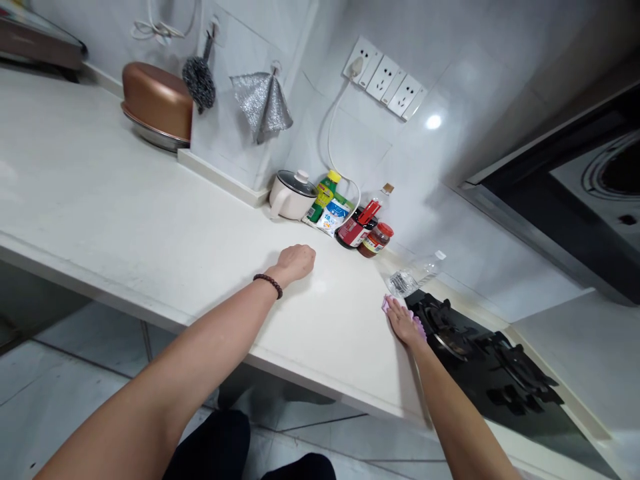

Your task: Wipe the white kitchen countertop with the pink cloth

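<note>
My left hand, a beaded bracelet at its wrist, is curled into a fist on the white countertop; nothing shows in it. On the right, my right hand presses down on a pink cloth beside the gas stove. The fingers cover part of the cloth. Just behind that hand stands a clear plastic bottle. Nearest to my left fist are a small pale pot with a glass lid and a dark jar with a red label.
A black gas stove lies at the right. Against the wall stand a green bottle, a white-and-blue packet and a red-lidded jar. A copper-coloured pot sits farther left. A white cord hangs from the sockets.
</note>
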Tool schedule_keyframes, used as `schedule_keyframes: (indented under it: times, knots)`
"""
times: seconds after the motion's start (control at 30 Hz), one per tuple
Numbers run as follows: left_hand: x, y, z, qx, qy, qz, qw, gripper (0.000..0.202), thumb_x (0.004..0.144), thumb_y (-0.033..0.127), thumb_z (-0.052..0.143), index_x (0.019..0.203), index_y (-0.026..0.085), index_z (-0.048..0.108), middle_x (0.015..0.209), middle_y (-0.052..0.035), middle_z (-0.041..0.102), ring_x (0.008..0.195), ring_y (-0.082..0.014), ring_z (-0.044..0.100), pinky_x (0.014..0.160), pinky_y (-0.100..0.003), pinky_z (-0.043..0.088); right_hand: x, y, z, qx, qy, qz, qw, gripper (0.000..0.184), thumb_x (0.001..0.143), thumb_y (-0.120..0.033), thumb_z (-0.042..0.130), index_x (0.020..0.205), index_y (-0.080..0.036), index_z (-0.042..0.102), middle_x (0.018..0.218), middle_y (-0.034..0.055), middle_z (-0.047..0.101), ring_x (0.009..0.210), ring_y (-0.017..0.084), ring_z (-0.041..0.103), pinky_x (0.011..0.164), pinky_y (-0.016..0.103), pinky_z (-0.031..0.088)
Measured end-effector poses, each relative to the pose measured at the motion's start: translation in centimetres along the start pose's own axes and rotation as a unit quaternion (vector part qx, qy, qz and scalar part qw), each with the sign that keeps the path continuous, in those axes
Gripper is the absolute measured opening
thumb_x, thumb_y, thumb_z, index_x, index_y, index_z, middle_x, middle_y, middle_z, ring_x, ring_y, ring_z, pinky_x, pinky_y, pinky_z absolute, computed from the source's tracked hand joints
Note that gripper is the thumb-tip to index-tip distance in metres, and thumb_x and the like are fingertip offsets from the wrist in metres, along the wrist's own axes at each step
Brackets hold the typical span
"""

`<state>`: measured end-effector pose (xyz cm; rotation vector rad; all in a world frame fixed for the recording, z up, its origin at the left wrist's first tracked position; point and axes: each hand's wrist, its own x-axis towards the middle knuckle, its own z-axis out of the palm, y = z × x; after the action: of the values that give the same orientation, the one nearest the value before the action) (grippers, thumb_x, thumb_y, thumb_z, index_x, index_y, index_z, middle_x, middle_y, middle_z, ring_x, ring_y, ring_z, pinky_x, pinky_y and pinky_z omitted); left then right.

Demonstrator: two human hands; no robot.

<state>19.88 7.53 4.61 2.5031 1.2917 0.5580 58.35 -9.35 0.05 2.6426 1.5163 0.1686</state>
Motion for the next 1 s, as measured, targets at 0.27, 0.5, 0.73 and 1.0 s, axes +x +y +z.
schedule_keyframes:
  times: [0.27,0.5,0.73,1.0]
  knots:
    - [-0.1,0.4,0.0,-0.012,0.003,0.012,1.000,0.032,0.086,0.016,0.046,0.100,0.019,0.076,0.101,-0.0134,0.075,0.093,-0.0244,0.070,0.077,-0.030,0.049,3.0,-9.6,-2.1,0.075,-0.057,-0.050,0.994,0.062,0.101,-0.055,0.011,0.159,-0.037,0.017,0.166,-0.0006,0.015,0.152,0.032,0.011,0.116,0.066,0.013]
    - [0.0,0.2,-0.2,-0.002,0.005,-0.001,1.000,0.032,0.087,0.018,0.047,0.100,0.020,0.076,0.101,-0.0133,0.075,0.096,-0.0237,0.070,0.079,-0.029,0.050,0.1,-22.7,-4.4,0.111,-0.083,-0.260,0.956,0.057,0.103,-0.054,0.017,0.158,-0.038,0.021,0.167,-0.0042,0.010,0.153,0.031,0.004,0.117,0.067,-0.001]
    - [0.1,-0.3,0.0,0.017,0.006,-0.016,1.000,0.031,0.088,0.021,0.047,0.098,0.021,0.077,0.098,-0.0125,0.076,0.095,-0.0237,0.071,0.079,-0.029,0.050,-2.9,-26.0,-4.6,0.109,-0.085,-0.429,0.893,0.055,0.104,-0.053,0.022,0.155,-0.036,0.031,0.166,-0.0030,0.017,0.153,0.030,0.003,0.118,0.066,-0.002]
    - [-0.2,-0.3,0.4,0.032,0.010,-0.007,0.999,0.035,0.087,0.016,0.043,0.096,0.021,0.076,0.099,-0.0124,0.076,0.093,-0.0242,0.071,0.076,-0.031,0.050,6.0,-19.9,-4.0,0.094,-0.072,-0.249,0.961,0.056,0.103,-0.056,0.017,0.157,-0.042,0.019,0.166,-0.0063,0.013,0.153,0.029,0.009,0.118,0.064,0.008]
